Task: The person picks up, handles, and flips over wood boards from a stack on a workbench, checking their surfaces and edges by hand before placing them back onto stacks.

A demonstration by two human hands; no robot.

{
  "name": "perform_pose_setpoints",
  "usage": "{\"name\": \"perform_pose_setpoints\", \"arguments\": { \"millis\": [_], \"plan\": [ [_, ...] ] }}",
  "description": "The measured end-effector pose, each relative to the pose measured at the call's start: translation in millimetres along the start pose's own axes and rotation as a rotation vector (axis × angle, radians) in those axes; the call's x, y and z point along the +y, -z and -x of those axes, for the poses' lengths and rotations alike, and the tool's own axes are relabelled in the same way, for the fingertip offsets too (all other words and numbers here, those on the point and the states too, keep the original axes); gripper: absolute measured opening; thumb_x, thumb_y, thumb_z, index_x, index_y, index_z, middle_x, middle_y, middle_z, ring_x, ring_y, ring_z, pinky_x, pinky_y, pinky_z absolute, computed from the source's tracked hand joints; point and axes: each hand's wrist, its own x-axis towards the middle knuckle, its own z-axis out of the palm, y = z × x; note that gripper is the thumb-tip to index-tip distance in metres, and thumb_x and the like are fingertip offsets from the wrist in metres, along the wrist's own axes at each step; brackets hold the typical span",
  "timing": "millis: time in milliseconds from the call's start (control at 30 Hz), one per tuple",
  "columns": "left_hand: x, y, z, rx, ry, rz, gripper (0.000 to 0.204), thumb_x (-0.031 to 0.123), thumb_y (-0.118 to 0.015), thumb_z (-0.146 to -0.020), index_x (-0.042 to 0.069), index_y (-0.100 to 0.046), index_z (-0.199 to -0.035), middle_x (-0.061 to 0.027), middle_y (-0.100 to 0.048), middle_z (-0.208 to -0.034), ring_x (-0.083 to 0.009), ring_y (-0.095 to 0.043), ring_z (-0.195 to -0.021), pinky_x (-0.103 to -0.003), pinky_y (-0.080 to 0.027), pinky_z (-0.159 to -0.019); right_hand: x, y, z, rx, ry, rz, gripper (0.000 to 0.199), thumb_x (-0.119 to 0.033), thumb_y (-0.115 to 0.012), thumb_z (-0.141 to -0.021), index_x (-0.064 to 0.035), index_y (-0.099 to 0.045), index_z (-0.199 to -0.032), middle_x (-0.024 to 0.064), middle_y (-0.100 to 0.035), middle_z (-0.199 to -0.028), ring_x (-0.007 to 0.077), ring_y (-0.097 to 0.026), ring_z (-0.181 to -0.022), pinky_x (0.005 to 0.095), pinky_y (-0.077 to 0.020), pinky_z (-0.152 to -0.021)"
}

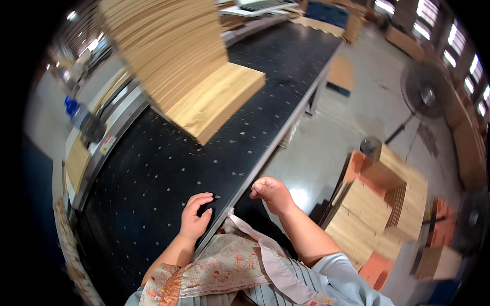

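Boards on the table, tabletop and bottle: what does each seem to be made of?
Boards: probably wood or wood-look panel, smooth; pale tan with streaky grain.
Tabletop: black, pale-dotted, slightly glossy surface, perhaps laminate or coated metal; the look leaves it open.
Bottle: likely plastic, as its body looks see-through, though blurred; its blue cap also looks plastic.

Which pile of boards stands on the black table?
The tall pile, upper left of centre; the other piles sit lower, off to the right of the table.
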Motion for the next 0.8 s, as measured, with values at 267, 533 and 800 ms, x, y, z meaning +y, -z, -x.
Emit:
{"name": "perform_pose_setpoints", "arguments": {
  "millis": [267, 533, 800],
  "plan": [
    [0, 64, 55, 0.416, 0.135, 0.101, 0.031, -0.006, -0.057, -0.074, 0.001, -0.058, -0.104, -0.0102, -0.056, -0.111, -0.018, -0.055, -0.1, -0.028, -0.043, -0.086, 40, -141, -38, -0.506, -0.079, 0.73, 0.022, -0.019, -0.059, -0.088, -0.003, -0.056, -0.074, 0.0016, -0.048, -0.059, 0.0104, -0.044, -0.058, 0.0274, -0.0394, -0.054],
    [-24, 113, 84, 0.71, 0.192, -0.11, 0.03, -0.005, -0.059, -0.07, 0.003, -0.06, -0.099, -0.0124, -0.061, -0.101, -0.0267, -0.057, -0.095, -0.033, -0.045, -0.083, 44, -173, -131, -0.195, 0.256, 1.001, 0.031, -0.022, -0.064, -0.085, -0.0035, -0.049, -0.065, 0.0051, -0.046, -0.059, 0.013, -0.04, -0.059, 0.0313, -0.0418, -0.057],
    [-21, 107, 74, 0.618, 0.031, -0.131, 0.033, -0.002, -0.062, -0.067, 0.004, -0.059, -0.099, -0.0116, -0.059, -0.101, -0.03, -0.055, -0.096, -0.038, -0.044, -0.086, -8, -145, -225, 0.062, 0.513, 1.929, 0.065, -0.019, -0.071, -0.073, -0.0112, -0.04, -0.129, 0.0133, -0.043, -0.131, 0.0339, -0.038, -0.124, 0.0483, -0.0326, -0.1]
  ]
}}
